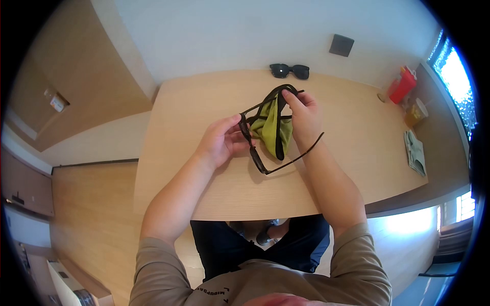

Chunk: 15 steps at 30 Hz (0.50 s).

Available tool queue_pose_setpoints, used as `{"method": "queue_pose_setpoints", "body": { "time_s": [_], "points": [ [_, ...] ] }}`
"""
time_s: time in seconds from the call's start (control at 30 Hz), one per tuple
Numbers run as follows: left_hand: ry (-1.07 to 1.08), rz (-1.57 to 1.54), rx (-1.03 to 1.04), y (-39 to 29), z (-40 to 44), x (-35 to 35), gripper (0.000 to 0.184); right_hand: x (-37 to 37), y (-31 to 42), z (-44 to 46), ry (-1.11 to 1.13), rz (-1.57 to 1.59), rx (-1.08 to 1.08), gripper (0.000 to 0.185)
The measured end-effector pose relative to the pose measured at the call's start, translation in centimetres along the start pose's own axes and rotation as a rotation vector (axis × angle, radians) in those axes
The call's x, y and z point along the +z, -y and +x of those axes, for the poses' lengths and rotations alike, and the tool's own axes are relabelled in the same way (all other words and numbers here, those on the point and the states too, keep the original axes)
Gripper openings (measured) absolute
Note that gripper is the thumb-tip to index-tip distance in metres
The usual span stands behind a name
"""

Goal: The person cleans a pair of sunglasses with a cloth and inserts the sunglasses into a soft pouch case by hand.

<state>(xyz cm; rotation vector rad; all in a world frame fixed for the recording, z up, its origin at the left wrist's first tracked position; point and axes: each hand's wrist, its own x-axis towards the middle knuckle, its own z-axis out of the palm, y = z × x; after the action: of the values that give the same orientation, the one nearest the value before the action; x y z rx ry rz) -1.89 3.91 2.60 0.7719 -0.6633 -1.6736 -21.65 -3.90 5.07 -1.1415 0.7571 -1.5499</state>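
Note:
My left hand (220, 142) pinches the dark frame of a pair of glasses (259, 162) between thumb and fingers. Both temples are unfolded: one stretches toward my right hand, the other curves in front of my right wrist. Closed on the top of a yellow-green cloth pouch with black edging (269, 128) is my right hand (302, 111), its thumb pressed on the dark trim. The pouch hangs limp between my hands, behind the glasses, over the table. Some fingers of both hands are hidden behind what they hold.
Dark sunglasses (289, 71) lie at the back edge of the wooden table (189, 112), near the wall. On the right are a red container (403, 85), a yellowish cup (416, 112) and a folded pale green cloth (414, 153). A window is beyond them.

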Motion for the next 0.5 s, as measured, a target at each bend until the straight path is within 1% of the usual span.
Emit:
{"method": "queue_pose_setpoints", "body": {
  "time_s": [0.1, 0.2, 0.3, 0.4, 0.5],
  "points": [
    [-0.068, -0.017, 0.009, 0.03, 0.07, 0.1, 0.027, -0.34, -0.36, 0.32, 0.006, -0.065, -0.021, 0.012],
    [-0.074, 0.005, -0.005, -0.29, 0.28, -0.38, 0.027, -0.14, 0.38, 0.02, -0.014, -0.117, -0.019, 0.013],
    [-0.055, 0.024, -0.001, -0.49, 0.31, -0.5, 0.026, -0.14, 0.07, 0.19, -0.014, -0.016, -0.07, 0.015],
    [-0.051, 0.008, -0.009, -0.39, 0.43, -0.61, 0.026, -0.19, 0.25, 0.0, -0.041, -0.049, -0.109, 0.015],
    [-0.08, 0.041, -0.017, -0.22, 0.46, -0.46, 0.037, -0.48, 0.15, 0.04, -0.034, -0.095, -0.16, 0.016]
  ]
}}
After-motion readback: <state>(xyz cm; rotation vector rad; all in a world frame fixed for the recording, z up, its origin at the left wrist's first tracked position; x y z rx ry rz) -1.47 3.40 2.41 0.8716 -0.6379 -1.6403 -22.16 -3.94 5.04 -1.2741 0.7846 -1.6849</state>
